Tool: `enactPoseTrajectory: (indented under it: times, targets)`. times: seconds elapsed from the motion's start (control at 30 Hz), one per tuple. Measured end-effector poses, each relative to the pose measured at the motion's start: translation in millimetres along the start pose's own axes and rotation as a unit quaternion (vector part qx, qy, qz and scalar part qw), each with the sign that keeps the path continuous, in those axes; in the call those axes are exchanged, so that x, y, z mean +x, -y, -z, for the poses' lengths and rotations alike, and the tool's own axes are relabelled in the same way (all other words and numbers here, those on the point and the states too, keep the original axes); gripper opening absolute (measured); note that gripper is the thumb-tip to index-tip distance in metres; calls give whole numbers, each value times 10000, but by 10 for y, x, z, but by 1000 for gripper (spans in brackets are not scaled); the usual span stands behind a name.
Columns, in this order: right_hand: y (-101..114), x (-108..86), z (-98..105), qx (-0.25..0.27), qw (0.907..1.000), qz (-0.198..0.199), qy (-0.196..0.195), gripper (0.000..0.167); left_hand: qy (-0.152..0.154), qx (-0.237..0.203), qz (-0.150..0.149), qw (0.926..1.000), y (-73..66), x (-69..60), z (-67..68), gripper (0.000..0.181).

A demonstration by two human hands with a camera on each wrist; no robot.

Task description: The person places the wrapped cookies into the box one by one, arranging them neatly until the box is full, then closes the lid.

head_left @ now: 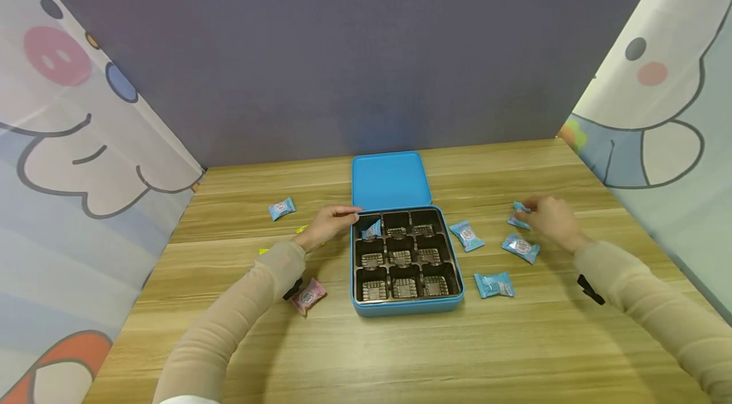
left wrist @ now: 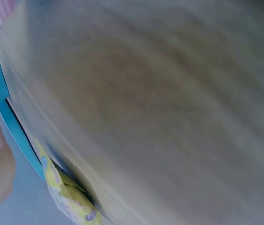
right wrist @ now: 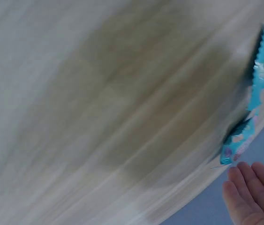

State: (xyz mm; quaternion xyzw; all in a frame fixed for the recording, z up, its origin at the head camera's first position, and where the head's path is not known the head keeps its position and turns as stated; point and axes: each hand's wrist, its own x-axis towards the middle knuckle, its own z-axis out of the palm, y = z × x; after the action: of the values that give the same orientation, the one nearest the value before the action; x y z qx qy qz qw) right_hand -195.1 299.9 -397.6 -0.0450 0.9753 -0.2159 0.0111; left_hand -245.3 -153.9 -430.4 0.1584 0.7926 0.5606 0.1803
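Observation:
A blue tin box [head_left: 406, 309] stands on the table with a black nine-compartment tray in it. One blue-wrapped candy [head_left: 373, 230] lies in the tray's back left compartment. My left hand [head_left: 328, 226] touches the box's back left corner with its fingers extended. At the right, my right hand [head_left: 551, 221] is over a blue-wrapped candy [head_left: 519, 215], its fingertips close to the wrapper. In the right wrist view the fingers [right wrist: 251, 183] are slightly bent and the candy [right wrist: 237, 140] lies just beyond them. Another blue candy [head_left: 521, 248] lies just in front of that hand.
The blue lid [head_left: 391, 180] lies open behind the box. Two more blue candies [head_left: 466, 236] lie right of the box, and another [head_left: 282, 208] at the back left. A pink candy [head_left: 309, 296] and partly hidden yellow candies [left wrist: 68, 197] lie near my left arm. A grey wall [head_left: 366, 61] stands behind.

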Motion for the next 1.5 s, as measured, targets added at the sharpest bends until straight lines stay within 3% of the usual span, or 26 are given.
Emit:
enactPoseTrajectory:
  times: [0.2, 0.4, 0.63, 1.0, 1.27, 1.5]
  targets:
    - [-45, 2, -64, -137, 9999, 60, -42, 50, -21, 9, 3, 10000, 0, 3, -4, 38]
    - [-83, 0, -90, 90, 9999, -82, -104, 55, -25, 85, 8, 10000, -13, -5, -10, 36]
    - [-174, 44, -134, 233, 9996, 42, -176, 51, -47, 70, 18, 10000, -14, -3, -15, 37]
    - [-306, 101, -26, 893, 9929, 267, 735, 46, -30, 68, -18, 10000, -12, 5, -10, 37]
    - [-329, 141, 0, 927, 9909, 199, 953, 46, -90, 59, 22, 9999, -9, -6, -16, 38]
    - [-291, 117, 19, 1077, 9906, 66, 841, 54, -125, 67, 23, 9999, -9, -17, -16, 39]
